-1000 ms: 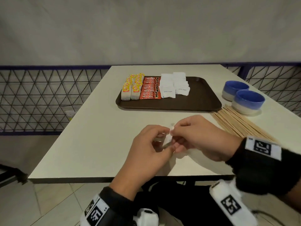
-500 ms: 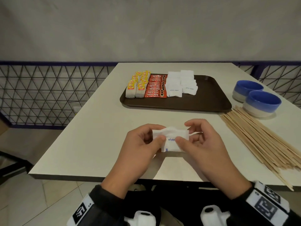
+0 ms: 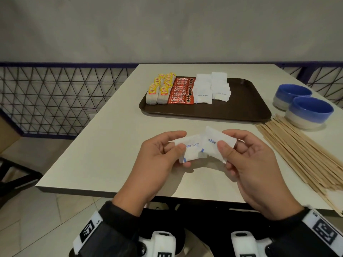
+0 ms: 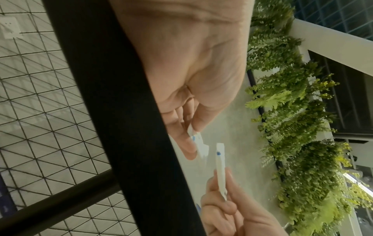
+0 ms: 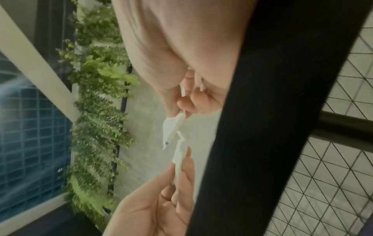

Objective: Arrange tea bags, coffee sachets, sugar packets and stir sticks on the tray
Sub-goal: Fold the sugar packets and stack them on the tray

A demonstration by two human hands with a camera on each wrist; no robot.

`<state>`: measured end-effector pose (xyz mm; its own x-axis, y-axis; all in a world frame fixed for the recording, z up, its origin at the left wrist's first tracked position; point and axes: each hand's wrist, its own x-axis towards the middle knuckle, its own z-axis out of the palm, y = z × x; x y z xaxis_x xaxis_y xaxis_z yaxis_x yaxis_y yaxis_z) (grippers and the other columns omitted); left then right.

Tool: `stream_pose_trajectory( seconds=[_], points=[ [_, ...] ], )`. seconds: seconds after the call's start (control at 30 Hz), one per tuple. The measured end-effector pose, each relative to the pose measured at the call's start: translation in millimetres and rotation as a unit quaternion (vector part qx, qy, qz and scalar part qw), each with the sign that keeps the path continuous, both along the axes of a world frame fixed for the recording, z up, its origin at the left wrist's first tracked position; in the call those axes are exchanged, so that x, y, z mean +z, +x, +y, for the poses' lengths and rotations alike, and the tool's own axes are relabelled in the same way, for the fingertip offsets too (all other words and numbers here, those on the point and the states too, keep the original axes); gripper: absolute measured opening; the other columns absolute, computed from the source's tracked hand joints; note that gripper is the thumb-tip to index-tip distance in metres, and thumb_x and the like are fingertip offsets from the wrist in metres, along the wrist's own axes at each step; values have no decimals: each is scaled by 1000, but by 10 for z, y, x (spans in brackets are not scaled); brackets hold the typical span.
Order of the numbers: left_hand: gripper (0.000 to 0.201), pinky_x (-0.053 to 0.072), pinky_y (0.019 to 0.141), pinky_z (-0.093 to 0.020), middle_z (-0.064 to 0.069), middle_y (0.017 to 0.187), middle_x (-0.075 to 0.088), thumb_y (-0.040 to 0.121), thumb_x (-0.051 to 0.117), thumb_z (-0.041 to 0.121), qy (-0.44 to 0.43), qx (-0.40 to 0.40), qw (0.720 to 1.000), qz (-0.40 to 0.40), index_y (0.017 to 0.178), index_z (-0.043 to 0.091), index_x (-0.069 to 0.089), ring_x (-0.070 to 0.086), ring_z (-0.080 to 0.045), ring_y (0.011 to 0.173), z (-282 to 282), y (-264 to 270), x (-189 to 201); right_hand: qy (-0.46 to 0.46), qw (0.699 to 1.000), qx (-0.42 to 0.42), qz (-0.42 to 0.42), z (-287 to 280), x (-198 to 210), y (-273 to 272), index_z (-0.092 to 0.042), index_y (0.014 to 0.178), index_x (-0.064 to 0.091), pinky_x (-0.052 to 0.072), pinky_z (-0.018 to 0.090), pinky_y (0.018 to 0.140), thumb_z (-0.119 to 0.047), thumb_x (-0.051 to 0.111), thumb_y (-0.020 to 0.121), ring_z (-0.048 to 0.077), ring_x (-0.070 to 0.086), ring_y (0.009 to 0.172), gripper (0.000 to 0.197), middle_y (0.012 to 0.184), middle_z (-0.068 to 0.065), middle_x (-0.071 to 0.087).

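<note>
Above the near part of the table, my left hand [image 3: 178, 143] pinches one white sugar packet [image 3: 193, 151] and my right hand [image 3: 225, 140] pinches a second white sugar packet [image 3: 211, 147], which overlaps the first. The left wrist view shows the left packet [image 4: 196, 140] edge-on between thumb and fingers. The right wrist view shows the right packet [image 5: 173, 129] the same way. Farther back, the brown tray [image 3: 241, 101] carries rows of tea bags [image 3: 159, 89], red coffee sachets [image 3: 181, 91] and sugar packets [image 3: 211, 88] on its left half. Wooden stir sticks [image 3: 297, 154] lie on the table at the right.
Two blue bowls [image 3: 311, 112] stand right of the tray, behind the stir sticks. The tray's right half is bare. A wire-mesh railing [image 3: 55, 99] runs along the table's left and far sides. The table's near edge [image 3: 130, 191] lies just under my wrists.
The packets I held together in both hands are now fanned apart, one in each hand. My hands have moved slightly away from each other.
</note>
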<state>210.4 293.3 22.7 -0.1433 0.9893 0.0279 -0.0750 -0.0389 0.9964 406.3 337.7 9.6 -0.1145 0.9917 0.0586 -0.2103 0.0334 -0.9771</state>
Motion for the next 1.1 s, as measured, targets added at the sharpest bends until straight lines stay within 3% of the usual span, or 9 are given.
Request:
stream_pose_trajectory(
  seconds=[0.1,0.2,0.33,0.43,0.53,0.67,0.83,0.97,1.1],
  points=[
    [24,61,69,-36,-25,96,74,101,56,6,1,-15,1000,17,119,14,70,70,-32,66,-9,15,2,5,999,40,-3,-11,19,2,-18,106,72,43,20,45,-11,74,87,6,62,56,20,83,0,76],
    [22,63,77,-47,-15,98,77,102,55,14,-5,-31,999,28,115,15,73,72,-45,82,-17,25,9,37,997,55,-37,-24,-16,-43,-17,104,73,56,26,58,-12,78,81,13,74,76,24,90,3,78],
    [25,59,81,-50,-36,98,66,91,75,23,5,-51,997,59,116,23,72,68,-48,89,-18,44,11,79,993,32,-86,-38,-65,-86,-24,100,74,61,42,71,-12,82,82,25,75,80,22,89,2,75],
    [29,59,72,-38,-25,94,75,92,71,8,11,-54,997,53,119,19,69,69,-30,78,-4,34,-10,87,991,6,-101,-62,-36,-93,-31,110,69,56,35,58,-29,80,83,20,70,68,30,92,-3,66],
    [32,57,66,-26,-19,93,77,94,66,0,10,-47,999,23,123,13,65,67,-22,72,-10,23,-2,56,994,21,-93,-72,4,-99,-31,118,65,49,26,51,-46,75,77,16,72,72,45,94,-4,66],
    [35,56,70,-27,-15,94,78,94,66,1,13,-43,999,24,124,17,64,69,-21,77,-19,28,14,72,987,75,-121,-61,-48,-125,-21,108,74,45,28,52,-25,78,87,12,60,54,22,73,-11,68],
    [42,56,75,-27,-8,98,79,90,70,2,13,-45,998,32,126,22,61,72,-18,81,-13,19,24,50,994,53,-86,-13,-95,-83,-19,106,77,51,35,62,-17,78,89,24,64,61,17,79,-1,74],
    [48,58,80,-30,-9,100,79,87,70,-5,8,-47,999,27,127,21,60,75,-24,90,-10,15,23,43,996,47,-67,-6,-100,-72,-17,103,78,51,37,64,-16,78,88,26,65,61,15,79,3,74],
    [48,59,84,-33,-10,98,79,86,71,-6,13,-41,999,20,126,20,61,75,-27,91,-14,11,15,40,995,51,-70,-30,-74,-75,-16,106,78,51,36,64,-17,76,91,23,64,62,16,80,-2,74]
  ],
)
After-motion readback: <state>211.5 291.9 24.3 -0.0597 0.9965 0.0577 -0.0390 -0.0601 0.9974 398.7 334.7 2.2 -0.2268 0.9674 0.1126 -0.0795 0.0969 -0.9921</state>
